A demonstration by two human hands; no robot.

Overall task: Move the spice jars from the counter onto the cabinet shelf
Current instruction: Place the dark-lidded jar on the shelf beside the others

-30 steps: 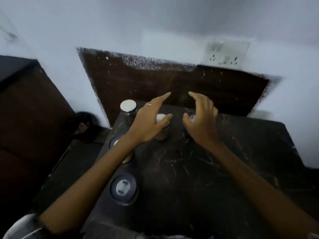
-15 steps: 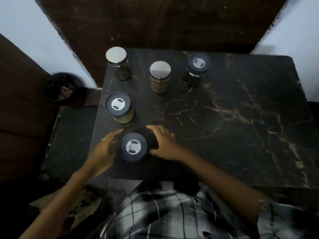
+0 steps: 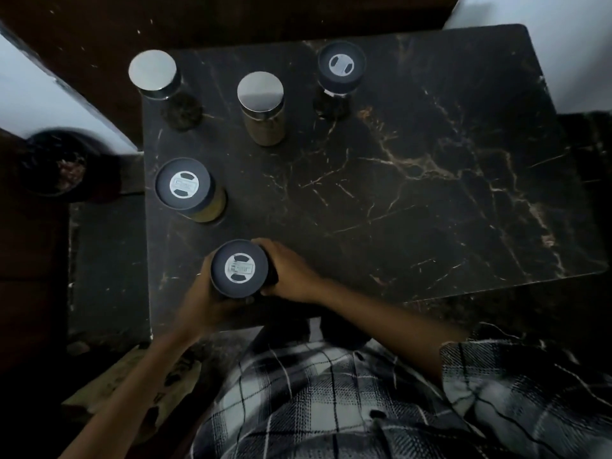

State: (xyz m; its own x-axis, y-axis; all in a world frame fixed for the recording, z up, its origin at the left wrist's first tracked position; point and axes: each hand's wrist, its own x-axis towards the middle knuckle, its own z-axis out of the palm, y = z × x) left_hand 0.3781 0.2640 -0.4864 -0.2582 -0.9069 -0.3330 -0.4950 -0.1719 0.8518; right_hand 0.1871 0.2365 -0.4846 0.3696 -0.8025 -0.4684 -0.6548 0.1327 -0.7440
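Observation:
Several spice jars stand on the dark marble counter (image 3: 414, 180). Nearest me is a black-lidded jar (image 3: 239, 268), gripped from the left by my left hand (image 3: 202, 296) and from the right by my right hand (image 3: 291, 276); its body is hidden under the lid and my fingers. Behind it a second black-lidded jar (image 3: 184, 186) holds yellowish spice. At the back stand a silver-lidded jar of dark spice (image 3: 153, 73), a silver-lidded jar of brown spice (image 3: 261, 94) and a third black-lidded jar (image 3: 341, 65). No cabinet shelf is in view.
A dark round bowl (image 3: 53, 160) sits lower down, left of the counter. A dark brown panel (image 3: 231, 18) rises behind the counter, with white wall on both sides. The counter's front edge runs just behind my checked shirt (image 3: 331, 399).
My view dropped from the wall down onto the counter. My hands came back from the far jars to the nearest one and closed around it, the left hand last.

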